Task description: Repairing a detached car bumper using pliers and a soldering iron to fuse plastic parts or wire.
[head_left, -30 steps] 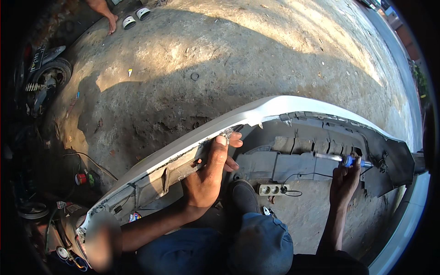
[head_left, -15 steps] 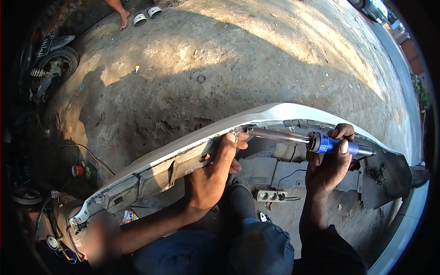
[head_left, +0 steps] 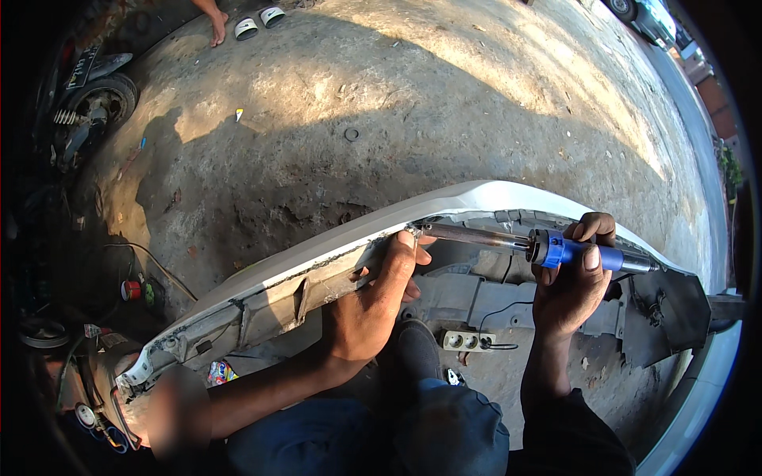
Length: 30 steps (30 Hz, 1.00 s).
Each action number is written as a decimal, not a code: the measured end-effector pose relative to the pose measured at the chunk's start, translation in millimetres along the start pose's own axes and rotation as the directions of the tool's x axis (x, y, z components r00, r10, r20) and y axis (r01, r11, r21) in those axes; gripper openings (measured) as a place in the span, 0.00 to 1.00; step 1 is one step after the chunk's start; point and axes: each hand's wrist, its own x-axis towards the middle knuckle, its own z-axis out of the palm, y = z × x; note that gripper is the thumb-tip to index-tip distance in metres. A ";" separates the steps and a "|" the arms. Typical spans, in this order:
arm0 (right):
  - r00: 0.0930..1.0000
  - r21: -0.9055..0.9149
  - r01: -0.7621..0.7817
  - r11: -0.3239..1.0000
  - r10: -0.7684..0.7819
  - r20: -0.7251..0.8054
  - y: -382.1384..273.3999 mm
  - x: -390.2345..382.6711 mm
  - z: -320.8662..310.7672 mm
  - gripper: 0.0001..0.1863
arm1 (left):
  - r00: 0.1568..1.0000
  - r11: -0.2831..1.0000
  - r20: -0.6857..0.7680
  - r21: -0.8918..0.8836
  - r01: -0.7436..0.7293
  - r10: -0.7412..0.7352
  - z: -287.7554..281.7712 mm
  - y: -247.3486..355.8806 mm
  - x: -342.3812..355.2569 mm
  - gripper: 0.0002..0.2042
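Observation:
A white car bumper (head_left: 317, 247) lies across the view with its dark, dirty inner side toward me. My left hand (head_left: 367, 313) pinches its inner edge near the middle, thumb on top and fingers curled beneath. My right hand (head_left: 565, 297) is closed around the blue handle of a soldering iron (head_left: 476, 236). The iron's long metal barrel points left, and its tip end lies at the bumper's edge beside my left thumb. Whether the tip touches the plastic cannot be made out.
Below the bumper, a white power strip (head_left: 462, 341) with a black plug and cord lies by my shoe (head_left: 418, 349). A motorcycle (head_left: 99, 107) stands at far left. Sandals (head_left: 259, 23) and another person's bare foot (head_left: 218, 28) show at the top. A pressure gauge (head_left: 86, 414) sits lower left.
The soldering iron has shifted slightly left, its tip end closer to my left thumb. My left hand keeps its hold on the bumper. The whole view has tilted a little.

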 end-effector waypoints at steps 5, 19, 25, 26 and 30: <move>0.999 -0.018 -0.027 0.999 0.027 -0.017 -0.2 0.1 0.0 0.21 | 1.000 1.000 0.001 0.004 -0.017 0.017 0.9 0.9 0.8 0.19; 0.998 -0.049 -0.067 0.997 0.067 0.000 -1.1 10.7 2.2 0.18 | 0.998 0.999 0.045 -0.005 -0.051 0.051 -1.8 -5.6 2.7 0.16; 0.993 -0.080 -0.062 0.995 0.069 0.095 -2.2 21.2 1.9 0.14 | 0.996 0.997 0.046 0.001 -0.076 0.076 -3.5 -9.0 3.4 0.15; 0.991 -0.086 -0.057 0.995 0.067 0.117 -2.3 22.6 1.5 0.14 | 0.995 0.997 0.046 -0.001 -0.083 0.083 -3.4 -9.2 3.4 0.15; 0.992 -0.097 -0.057 0.994 0.067 0.111 -10.7 27.4 5.3 0.17 | 0.996 0.996 0.040 -0.040 -0.078 0.080 -2.0 -8.2 3.2 0.15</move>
